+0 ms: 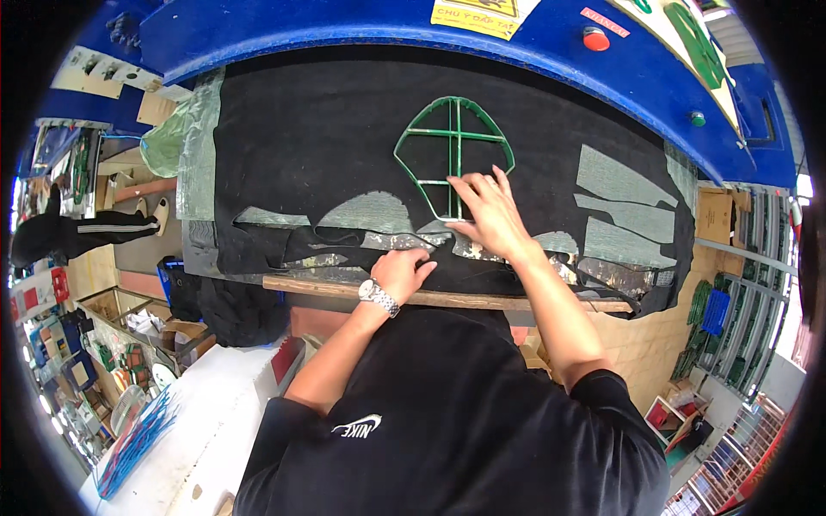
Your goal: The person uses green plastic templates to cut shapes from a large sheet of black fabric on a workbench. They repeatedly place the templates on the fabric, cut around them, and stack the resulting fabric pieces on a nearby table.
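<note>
A green metal cutting die (pixel 457 155), a pointed oval frame with crossbars, lies on a black fabric sheet (pixel 318 129). My right hand (pixel 492 211) holds the die's near end, fingers over its lower bar and thumb at the near tip. My left hand (pixel 403 273), with a silver watch at the wrist, rests at the sheet's near edge, thumb apart from the bent fingers; it seems to hold nothing. Between and beside the hands, cut-out gaps in the fabric show a grey-green surface (pixel 366 211) beneath. More such gaps (pixel 624 181) lie on the right.
A wooden strip (pixel 335 287) runs along the near table edge. Beyond the fabric stands a blue machine beam (pixel 344 39) with a red button (pixel 594 38). Dark cloth (pixel 241 314) hangs at the left, near a white table (pixel 215 404). Another person (pixel 86 228) stands far left.
</note>
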Demonstrator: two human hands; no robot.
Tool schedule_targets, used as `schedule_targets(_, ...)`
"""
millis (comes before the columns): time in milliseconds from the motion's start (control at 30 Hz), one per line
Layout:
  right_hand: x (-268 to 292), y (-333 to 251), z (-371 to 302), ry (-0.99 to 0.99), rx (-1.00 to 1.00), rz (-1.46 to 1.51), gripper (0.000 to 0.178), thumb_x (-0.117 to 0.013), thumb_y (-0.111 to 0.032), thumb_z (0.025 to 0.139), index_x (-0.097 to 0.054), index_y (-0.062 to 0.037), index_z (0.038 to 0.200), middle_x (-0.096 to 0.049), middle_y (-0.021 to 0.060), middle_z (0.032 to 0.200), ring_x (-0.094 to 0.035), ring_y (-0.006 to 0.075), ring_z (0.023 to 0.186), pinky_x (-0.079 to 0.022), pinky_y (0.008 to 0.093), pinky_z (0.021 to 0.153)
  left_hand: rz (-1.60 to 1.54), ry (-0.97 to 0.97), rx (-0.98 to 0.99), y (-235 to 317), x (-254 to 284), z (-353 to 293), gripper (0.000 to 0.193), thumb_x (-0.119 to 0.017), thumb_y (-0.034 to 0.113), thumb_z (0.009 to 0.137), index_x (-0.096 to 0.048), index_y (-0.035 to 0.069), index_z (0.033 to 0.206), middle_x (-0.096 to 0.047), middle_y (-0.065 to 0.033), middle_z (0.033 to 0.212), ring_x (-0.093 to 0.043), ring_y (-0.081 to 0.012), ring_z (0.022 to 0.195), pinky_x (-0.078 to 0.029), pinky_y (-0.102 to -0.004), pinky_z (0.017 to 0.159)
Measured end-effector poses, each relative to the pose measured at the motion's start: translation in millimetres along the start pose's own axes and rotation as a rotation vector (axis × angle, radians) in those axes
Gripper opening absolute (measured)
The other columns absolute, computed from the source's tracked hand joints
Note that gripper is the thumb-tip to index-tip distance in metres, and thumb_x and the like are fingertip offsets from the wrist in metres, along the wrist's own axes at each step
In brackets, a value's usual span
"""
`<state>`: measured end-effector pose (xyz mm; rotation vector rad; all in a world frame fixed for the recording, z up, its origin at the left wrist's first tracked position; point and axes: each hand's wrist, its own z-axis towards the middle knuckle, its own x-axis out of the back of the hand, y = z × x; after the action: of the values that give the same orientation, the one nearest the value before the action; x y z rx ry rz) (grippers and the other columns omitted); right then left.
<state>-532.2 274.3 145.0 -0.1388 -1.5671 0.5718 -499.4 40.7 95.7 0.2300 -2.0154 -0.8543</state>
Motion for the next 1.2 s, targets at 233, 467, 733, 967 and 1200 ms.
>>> schedule_targets(233, -29.4, -1.5, -7.0, 0.176, -0.148, -0.081, 0.087, -0.090, -0.033, 0.068, -0.050, -0.0127, 0.143, -0.037, 0.0222, 0.151, -0.030, 0.0445, 0.145, -0.021, 0.0638, 0.119, -0.146, -0.375, -0.212, -22.0, 44.4, -11.7, 0.031, -0.073, 0.039, 0.089, -0.078, 0.009, 0.096, -0.070, -0.0145, 0.073, -0.069, -0.0323, 0.070, -0.052, -0.0395, 0.066)
schedule_targets(467, -28.7, 18.4, -34.5, 0.162, -0.334, 0.013, 0.102, -0.092, -0.040, 0.067, -0.042, -0.0115, 0.151, -0.023, 0.0302, 0.160, -0.018, 0.0487, 0.151, -0.017, 0.0606, 0.122, -0.050, 0.239, -0.180, -8.0, 84.2, 44.8, 0.042, -0.080, 0.024, 0.084, -0.069, 0.004, 0.120, -0.067, -0.0125, 0.095, -0.066, -0.0276, 0.084, -0.053, -0.0408, 0.080)
schedule_targets(733, -40.4, 35.6, -32.7, 0.328, -0.278, 0.137, 0.084, -0.092, -0.046, 0.063, -0.061, -0.0123, 0.133, -0.035, 0.0321, 0.153, -0.028, 0.0463, 0.148, -0.015, 0.0647, 0.121, 0.164, 0.272, -0.176, -14.7, 97.3, 117.5, 0.070, -0.085, 0.031, 0.075, -0.061, 0.009, 0.137, -0.059, -0.0053, 0.122, -0.054, -0.0302, 0.114, -0.048, -0.0464, 0.094)
schedule_targets(967, -26.8, 52.7, -111.0, 0.491, -0.468, 0.069, 0.083, -0.094, -0.042, 0.058, -0.062, -0.0130, 0.129, -0.034, 0.0283, 0.151, -0.029, 0.0463, 0.146, -0.016, 0.0676, 0.119, 0.208, 0.109, -0.355, 56.8, 64.6, 140.5, 0.066, -0.080, 0.031, 0.082, -0.058, 0.014, 0.142, -0.058, -0.0041, 0.133, -0.051, -0.0291, 0.124, -0.042, -0.0436, 0.101)
schedule_targets(1200, -35.9, 50.0, -122.7, 0.628, -0.732, 0.062, 0.085, -0.094, -0.042, 0.061, -0.058, -0.0109, 0.132, -0.035, 0.0319, 0.146, -0.027, 0.0501, 0.144, -0.014, 0.0660, 0.120, 0.304, 0.065, -0.353, 102.0, 29.1, 194.0, 0.063, -0.077, 0.031, 0.085, -0.057, 0.024, 0.144, -0.054, -0.0019, 0.132, -0.048, -0.0270, 0.123, -0.038, -0.0481, 0.097)
